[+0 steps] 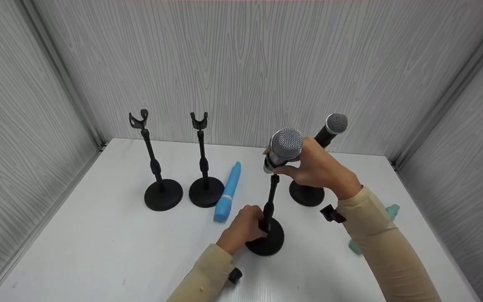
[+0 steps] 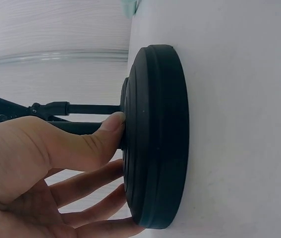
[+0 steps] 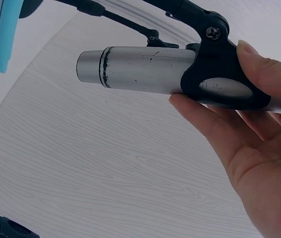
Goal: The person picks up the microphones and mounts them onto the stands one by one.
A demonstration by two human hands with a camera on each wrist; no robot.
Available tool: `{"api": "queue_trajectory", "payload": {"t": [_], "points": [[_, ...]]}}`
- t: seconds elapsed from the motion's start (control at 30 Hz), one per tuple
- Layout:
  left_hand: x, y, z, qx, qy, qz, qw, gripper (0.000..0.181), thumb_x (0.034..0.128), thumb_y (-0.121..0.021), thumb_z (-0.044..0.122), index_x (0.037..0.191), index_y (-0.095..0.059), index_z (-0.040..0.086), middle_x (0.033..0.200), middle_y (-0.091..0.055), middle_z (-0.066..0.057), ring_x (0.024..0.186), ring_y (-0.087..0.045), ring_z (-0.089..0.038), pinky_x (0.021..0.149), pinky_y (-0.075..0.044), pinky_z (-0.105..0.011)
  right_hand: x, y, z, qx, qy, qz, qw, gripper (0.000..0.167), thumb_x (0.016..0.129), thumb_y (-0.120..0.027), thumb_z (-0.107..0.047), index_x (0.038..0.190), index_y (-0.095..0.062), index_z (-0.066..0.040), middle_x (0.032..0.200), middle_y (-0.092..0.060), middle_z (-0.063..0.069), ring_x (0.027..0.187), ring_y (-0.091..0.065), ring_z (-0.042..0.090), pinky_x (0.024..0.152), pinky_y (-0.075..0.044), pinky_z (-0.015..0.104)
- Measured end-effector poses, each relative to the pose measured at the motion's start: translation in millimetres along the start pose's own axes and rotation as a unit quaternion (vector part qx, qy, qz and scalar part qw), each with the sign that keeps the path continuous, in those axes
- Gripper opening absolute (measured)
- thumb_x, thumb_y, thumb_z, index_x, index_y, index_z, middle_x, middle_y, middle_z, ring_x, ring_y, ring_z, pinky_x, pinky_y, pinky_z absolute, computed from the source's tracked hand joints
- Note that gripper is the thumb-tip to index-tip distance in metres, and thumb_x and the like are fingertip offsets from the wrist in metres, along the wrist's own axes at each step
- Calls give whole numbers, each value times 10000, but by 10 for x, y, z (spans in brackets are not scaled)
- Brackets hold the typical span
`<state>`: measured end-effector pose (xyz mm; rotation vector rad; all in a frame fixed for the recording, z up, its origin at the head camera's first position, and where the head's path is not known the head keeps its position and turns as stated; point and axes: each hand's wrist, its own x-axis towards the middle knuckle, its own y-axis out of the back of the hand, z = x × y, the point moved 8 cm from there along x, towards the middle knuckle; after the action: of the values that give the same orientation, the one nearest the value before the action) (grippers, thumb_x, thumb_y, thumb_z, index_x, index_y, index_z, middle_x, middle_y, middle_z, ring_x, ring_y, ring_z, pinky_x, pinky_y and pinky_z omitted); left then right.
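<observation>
A silver microphone (image 1: 286, 143) with a mesh head sits in the black clip (image 3: 219, 74) of a stand. My right hand (image 1: 319, 165) holds the microphone at the clip, thumb on one side and fingers on the other. Low on the same stand, my left hand (image 1: 245, 228) grips the round black base (image 1: 271, 243). In the left wrist view, the thumb of that hand (image 2: 56, 168) presses on top of the base beside the pole, and its fingers reach the base's edge. The base's underside is against the white table.
Two stands with unfilled clips (image 1: 163, 195) (image 1: 206, 192) stand at the left. A blue marker-shaped object (image 1: 229, 193) lies beside them. Behind my right hand stands another stand holding a microphone (image 1: 336, 123). A green object (image 1: 392, 211) lies partly under the right sleeve.
</observation>
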<state>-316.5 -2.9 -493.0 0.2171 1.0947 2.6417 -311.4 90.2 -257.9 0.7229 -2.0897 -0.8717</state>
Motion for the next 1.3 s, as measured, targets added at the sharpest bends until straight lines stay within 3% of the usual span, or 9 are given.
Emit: {"api": "queue_trajectory", "payload": {"t": [0.2,0.47,0.8,1.07,1.3], "points": [[-10,23,3,105,-26,31,9999,256,754,-891,40,935,-714,3,894,-717,-109,857,-682,-228,766,-602,-362,10,4,-5,-89,108,17,9999,323,855,-792,32,1153,-705,-61,1149,-758,30,1072,-727,153,932,-598,381],[1,3,1,78,-39,18,10000,233,750,-889,27,920,-731,1,888,-722,-107,835,-668,-198,776,-603,-363,6,-12,44,359,-119,-126,9992,324,864,-780,40,1161,-685,-51,1138,-750,44,1011,-743,144,907,-608,359],[-2,10,-19,60,-133,96,9998,274,728,-902,16,935,-723,-6,880,-715,-108,847,-660,-216,800,-594,-380,13,28,3,145,-138,-291,9994,301,867,-803,-16,1144,-699,-73,1143,-745,12,1070,-719,135,994,-571,371],[15,5,-37,-17,9,20,10000,289,733,-897,10,953,-713,-15,891,-712,-119,849,-658,-217,815,-597,-399,40,41,-23,272,-215,-485,9982,346,872,-791,-1,1190,-665,-50,1168,-728,56,1096,-710,187,954,-597,388],[-2,14,-19,-23,5,58,10000,289,729,-899,5,952,-716,-14,892,-714,-120,859,-670,-225,818,-603,-397,6,45,-3,1,-184,-358,9992,400,891,-775,-13,1267,-645,-58,1243,-707,67,1169,-686,186,1000,-572,409]]}}
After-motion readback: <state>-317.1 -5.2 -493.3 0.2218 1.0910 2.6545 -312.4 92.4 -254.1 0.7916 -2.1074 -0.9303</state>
